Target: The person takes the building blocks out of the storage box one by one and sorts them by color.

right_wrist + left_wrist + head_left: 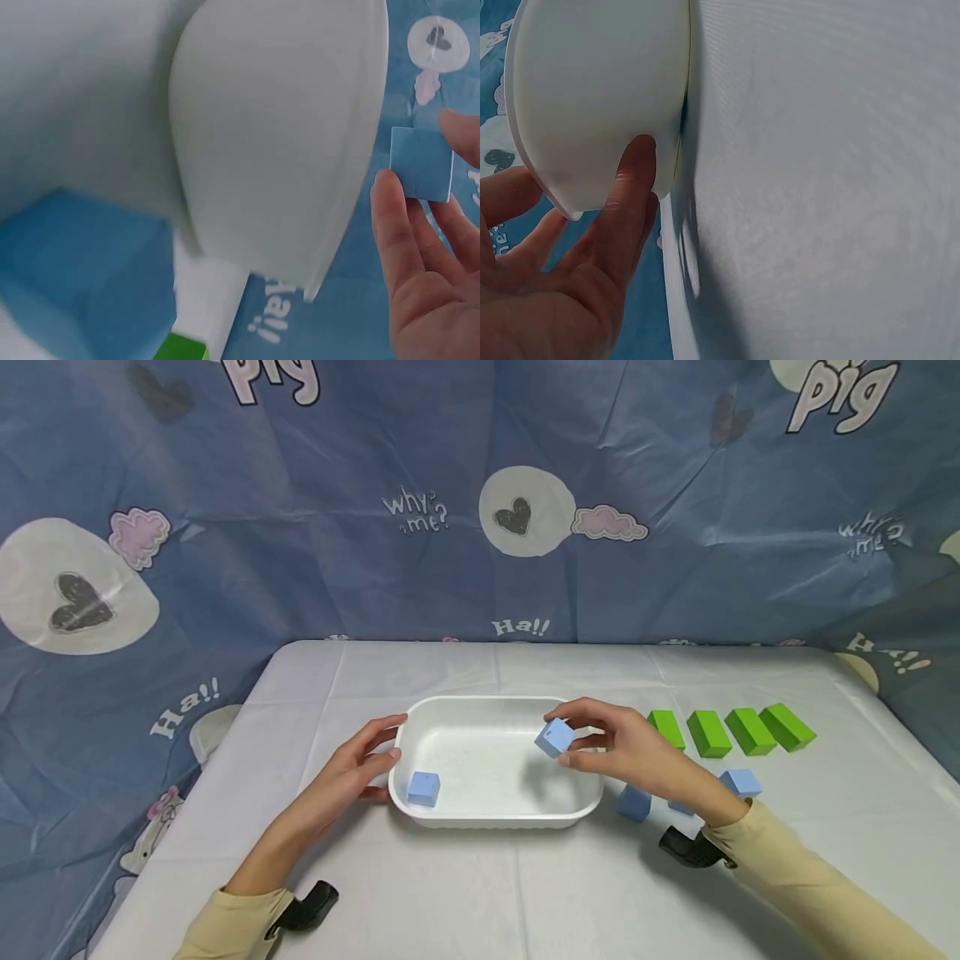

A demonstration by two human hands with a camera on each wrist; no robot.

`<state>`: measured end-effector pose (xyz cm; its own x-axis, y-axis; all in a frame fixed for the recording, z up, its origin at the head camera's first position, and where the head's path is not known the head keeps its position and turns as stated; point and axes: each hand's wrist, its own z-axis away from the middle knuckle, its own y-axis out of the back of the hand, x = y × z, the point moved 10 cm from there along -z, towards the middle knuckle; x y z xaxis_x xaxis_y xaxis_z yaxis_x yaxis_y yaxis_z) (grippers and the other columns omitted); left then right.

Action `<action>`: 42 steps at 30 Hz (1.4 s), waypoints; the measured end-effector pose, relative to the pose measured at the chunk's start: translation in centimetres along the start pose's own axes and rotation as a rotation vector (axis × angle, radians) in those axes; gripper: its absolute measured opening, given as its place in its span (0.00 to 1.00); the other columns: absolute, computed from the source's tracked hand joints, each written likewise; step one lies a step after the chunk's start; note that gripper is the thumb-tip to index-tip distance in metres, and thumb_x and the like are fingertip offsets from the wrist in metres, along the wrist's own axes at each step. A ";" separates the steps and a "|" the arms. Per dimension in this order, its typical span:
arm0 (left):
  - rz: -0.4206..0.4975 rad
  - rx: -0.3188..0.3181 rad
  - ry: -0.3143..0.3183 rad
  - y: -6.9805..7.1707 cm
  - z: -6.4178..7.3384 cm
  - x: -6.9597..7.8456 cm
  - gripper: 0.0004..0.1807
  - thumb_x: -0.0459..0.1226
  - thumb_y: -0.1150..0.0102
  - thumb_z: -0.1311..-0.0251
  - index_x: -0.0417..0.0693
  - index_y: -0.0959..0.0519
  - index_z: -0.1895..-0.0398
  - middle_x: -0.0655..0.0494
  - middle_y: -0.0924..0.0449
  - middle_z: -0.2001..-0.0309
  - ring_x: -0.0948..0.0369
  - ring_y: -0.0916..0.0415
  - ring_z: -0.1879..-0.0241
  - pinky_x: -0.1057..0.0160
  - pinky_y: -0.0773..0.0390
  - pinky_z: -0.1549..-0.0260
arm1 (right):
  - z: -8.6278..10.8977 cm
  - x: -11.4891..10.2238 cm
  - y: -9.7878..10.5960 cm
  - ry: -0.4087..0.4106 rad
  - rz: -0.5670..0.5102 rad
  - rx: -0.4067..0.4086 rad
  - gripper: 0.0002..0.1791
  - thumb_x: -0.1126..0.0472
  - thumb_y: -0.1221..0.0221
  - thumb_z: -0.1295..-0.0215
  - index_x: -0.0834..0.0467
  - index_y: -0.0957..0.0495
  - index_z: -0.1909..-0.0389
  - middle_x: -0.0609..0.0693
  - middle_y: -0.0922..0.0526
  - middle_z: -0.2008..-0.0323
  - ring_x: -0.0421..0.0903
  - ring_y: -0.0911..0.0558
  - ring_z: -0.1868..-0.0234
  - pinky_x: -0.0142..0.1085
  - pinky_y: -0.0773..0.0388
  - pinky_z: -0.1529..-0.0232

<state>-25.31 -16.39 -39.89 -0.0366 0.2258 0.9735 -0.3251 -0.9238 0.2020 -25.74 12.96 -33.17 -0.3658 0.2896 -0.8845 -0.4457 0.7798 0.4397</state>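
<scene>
A white rectangular tray [495, 818] stands on the table. A light blue block [423, 788] lies inside, near its front left corner. My left hand [348, 764] rests against the tray's left end, with fingertips on the rim and outer wall; in the left wrist view, a finger of that hand [577, 277] touches the wall from outside. Over the tray's right part, my right hand [630, 747] pinches another blue block [556, 737] between thumb and fingers, above the tray's floor. The right wrist view shows this held block [421, 163] beyond the tray's rim.
Several green blocks [708, 734] lie in a row to the tray's right. Nearer, partly under my right forearm, are more blue blocks [635, 803], one [741, 782] beside the wrist. A patterned blue cloth [450, 577] hangs behind the white-covered table [450, 893].
</scene>
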 end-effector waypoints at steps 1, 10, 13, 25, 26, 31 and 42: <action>-0.002 0.001 0.000 0.0 0.0 0.0 0.27 0.43 0.48 0.27 0.58 0.39 0.27 0.49 0.41 0.29 0.47 0.31 0.42 0.53 0.21 0.60 | 0.2 0.1 0.3 -0.005 -0.005 0.007 0.23 0.62 0.31 0.40 0.49 0.23 0.43 0.48 0.21 0.48 0.52 0.19 0.51 0.41 0.22 0.50; -0.003 0.003 0.006 0.0 0.0 0.0 0.27 0.43 0.49 0.27 0.59 0.39 0.27 0.49 0.42 0.28 0.47 0.31 0.41 0.53 0.21 0.59 | 1.5 0.6 2.2 -0.010 -0.004 0.033 0.24 0.64 0.32 0.39 0.54 0.24 0.41 0.50 0.22 0.47 0.53 0.19 0.53 0.41 0.22 0.49; 0.001 0.002 0.009 0.0 0.0 -0.1 0.27 0.43 0.48 0.27 0.60 0.39 0.27 0.49 0.41 0.29 0.47 0.31 0.41 0.53 0.21 0.59 | 1.9 0.4 2.9 0.010 0.017 0.044 0.24 0.65 0.32 0.39 0.57 0.24 0.41 0.50 0.22 0.47 0.53 0.20 0.51 0.41 0.23 0.48; -0.002 0.002 0.020 0.0 0.0 -0.1 0.27 0.43 0.48 0.27 0.61 0.39 0.28 0.50 0.42 0.28 0.47 0.32 0.40 0.53 0.21 0.58 | 4.2 1.0 6.1 0.026 0.072 0.094 0.25 0.67 0.33 0.39 0.55 0.25 0.41 0.50 0.24 0.42 0.47 0.22 0.48 0.38 0.23 0.48; -0.003 0.005 0.022 0.0 0.0 -0.2 0.27 0.43 0.48 0.27 0.61 0.39 0.28 0.50 0.42 0.28 0.47 0.32 0.40 0.53 0.21 0.58 | 4.4 1.0 6.3 0.037 0.077 0.098 0.25 0.68 0.33 0.39 0.56 0.25 0.41 0.51 0.24 0.42 0.47 0.22 0.48 0.37 0.23 0.49; 0.008 0.007 0.027 0.0 0.0 -0.4 0.26 0.42 0.49 0.27 0.60 0.38 0.28 0.49 0.40 0.29 0.47 0.31 0.40 0.53 0.21 0.59 | 5.2 1.1 7.5 0.060 0.093 0.121 0.26 0.71 0.33 0.40 0.59 0.25 0.41 0.54 0.23 0.43 0.46 0.20 0.49 0.36 0.23 0.49; 0.004 0.004 0.040 0.0 -0.1 -0.4 0.26 0.41 0.50 0.27 0.60 0.39 0.27 0.49 0.40 0.29 0.47 0.31 0.41 0.54 0.21 0.60 | 7.3 1.9 10.2 0.038 0.144 0.129 0.24 0.75 0.38 0.38 0.61 0.27 0.40 0.56 0.25 0.41 0.43 0.21 0.45 0.31 0.25 0.47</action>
<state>-25.35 -16.42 -40.27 -0.0755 0.2343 0.9692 -0.3212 -0.9259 0.1988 -24.99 25.55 -31.53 -0.4502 0.3842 -0.8061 -0.2790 0.7970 0.5357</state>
